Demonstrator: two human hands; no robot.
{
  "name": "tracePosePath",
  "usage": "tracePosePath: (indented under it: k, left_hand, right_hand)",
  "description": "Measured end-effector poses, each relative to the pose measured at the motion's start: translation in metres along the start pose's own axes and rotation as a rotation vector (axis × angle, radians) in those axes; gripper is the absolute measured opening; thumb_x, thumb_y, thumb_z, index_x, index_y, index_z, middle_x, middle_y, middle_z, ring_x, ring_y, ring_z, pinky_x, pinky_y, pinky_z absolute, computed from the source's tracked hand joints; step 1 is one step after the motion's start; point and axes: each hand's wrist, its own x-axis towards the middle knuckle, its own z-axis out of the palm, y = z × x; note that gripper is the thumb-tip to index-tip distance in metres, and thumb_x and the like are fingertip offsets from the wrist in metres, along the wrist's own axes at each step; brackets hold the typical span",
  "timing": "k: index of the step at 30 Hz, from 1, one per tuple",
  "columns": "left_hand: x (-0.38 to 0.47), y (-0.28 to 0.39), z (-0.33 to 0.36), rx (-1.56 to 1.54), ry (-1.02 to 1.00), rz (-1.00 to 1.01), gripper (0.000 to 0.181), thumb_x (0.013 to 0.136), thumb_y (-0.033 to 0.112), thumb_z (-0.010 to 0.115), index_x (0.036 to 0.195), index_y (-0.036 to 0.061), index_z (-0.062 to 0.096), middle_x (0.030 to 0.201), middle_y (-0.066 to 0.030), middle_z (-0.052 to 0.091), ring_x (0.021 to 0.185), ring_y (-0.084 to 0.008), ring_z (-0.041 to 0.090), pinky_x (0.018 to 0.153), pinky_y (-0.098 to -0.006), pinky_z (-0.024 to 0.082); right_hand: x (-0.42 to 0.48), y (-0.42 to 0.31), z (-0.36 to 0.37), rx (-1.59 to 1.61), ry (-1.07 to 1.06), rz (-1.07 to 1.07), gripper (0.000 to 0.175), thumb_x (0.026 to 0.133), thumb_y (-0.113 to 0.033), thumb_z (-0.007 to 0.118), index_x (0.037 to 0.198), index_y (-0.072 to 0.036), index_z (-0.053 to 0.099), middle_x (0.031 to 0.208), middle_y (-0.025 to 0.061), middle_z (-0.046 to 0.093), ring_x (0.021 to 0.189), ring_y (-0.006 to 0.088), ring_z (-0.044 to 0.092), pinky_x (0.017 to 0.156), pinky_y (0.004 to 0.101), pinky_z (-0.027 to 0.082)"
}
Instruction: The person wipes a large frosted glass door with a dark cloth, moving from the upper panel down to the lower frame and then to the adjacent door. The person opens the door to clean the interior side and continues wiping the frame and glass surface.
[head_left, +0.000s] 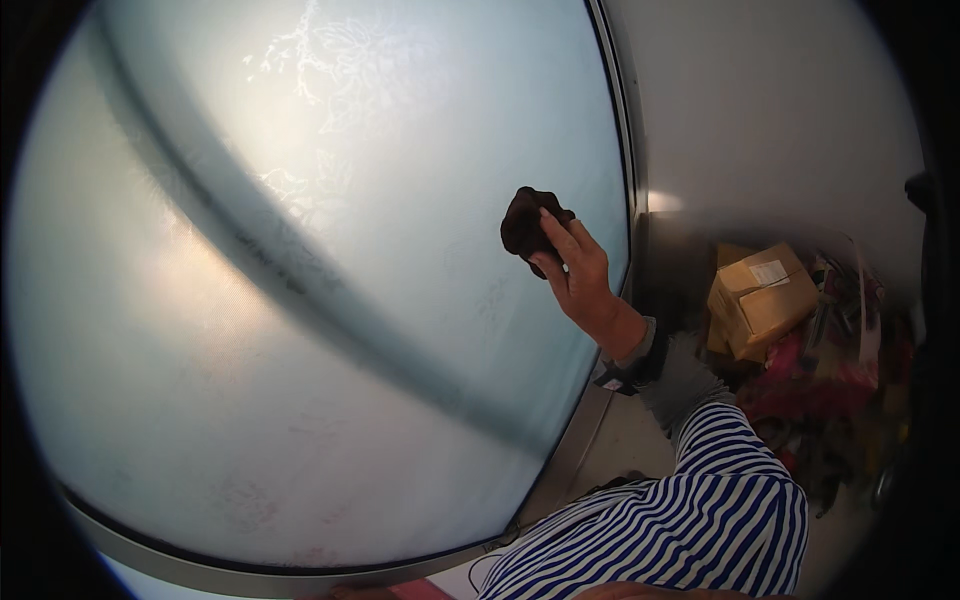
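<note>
My right hand (581, 270) holds a dark brown, crumpled cloth (529, 229) against a large frosted glass pane (420, 225), near its right side. The thumb and fingers are spread over the cloth, which hides part of the grip. Faint leaf and flower patterns mark the pane, and a dark blurred band runs diagonally across it. My left hand is not plainly in view; a small skin-toned or reddish shape at the bottom edge is too cut off to identify. A grey cuff and blue-and-white striped sleeve (731, 446) cover my right arm.
A metal frame (636, 165) borders the pane, beside a pale wall (765, 105). On the right, a cardboard box (772, 300) with a label lies among blurred red, pink and dark items. A pink-red object (421, 590) and a thin dark cable lie at the bottom.
</note>
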Motion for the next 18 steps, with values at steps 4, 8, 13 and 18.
tracePosePath:
  k: [4,8,13,18]
  left_hand:
    - [0.001,0.013,0.003,0.155,0.102,-0.033,0.067,0.106,0.036,0.042,0.151,-0.0095,0.021,0.144,-0.028,0.046,0.126,-0.0345,0.053,0.103,-0.046,0.048]
    - [0.002,0.024,0.001,0.261,0.163,-0.06,0.066,0.106,0.037,0.04,0.15,-0.0098,0.023,0.144,-0.0281,0.046,0.126,-0.0347,0.054,0.103,-0.046,0.048]
    - [0.001,0.015,-0.011,0.346,0.224,-0.089,0.066,0.107,0.038,0.038,0.15,-0.0102,0.025,0.143,-0.0282,0.046,0.125,-0.0349,0.055,0.103,-0.046,0.048]
    - [0.009,0.016,-0.012,0.351,0.22,-0.087,0.065,0.107,0.039,0.035,0.149,-0.0105,0.028,0.143,-0.0282,0.046,0.124,-0.0352,0.055,0.103,-0.046,0.049]
  right_hand:
    - [0.002,0.103,-0.011,-0.033,0.037,0.167,0.047,0.096,-0.009,0.071,0.14,0.001,0.058,0.098,0.0196,0.064,0.085,0.0322,0.065,0.075,0.0383,0.056]
    - [-0.004,0.219,-0.016,-0.154,0.077,0.314,0.042,0.102,-0.015,0.064,0.141,0.0,0.057,0.11,0.0202,0.069,0.095,0.0345,0.068,0.084,0.0403,0.055]
    - [-0.035,0.322,-0.025,-0.317,-0.062,0.727,0.045,0.104,-0.03,0.059,0.141,-0.003,0.058,0.125,0.0214,0.07,0.112,0.0367,0.068,0.097,0.0396,0.053]
    - [-0.045,0.301,-0.017,-0.182,0.029,0.855,0.046,0.103,-0.031,0.059,0.141,-0.004,0.059,0.123,0.0191,0.071,0.108,0.0351,0.068,0.096,0.0393,0.052]
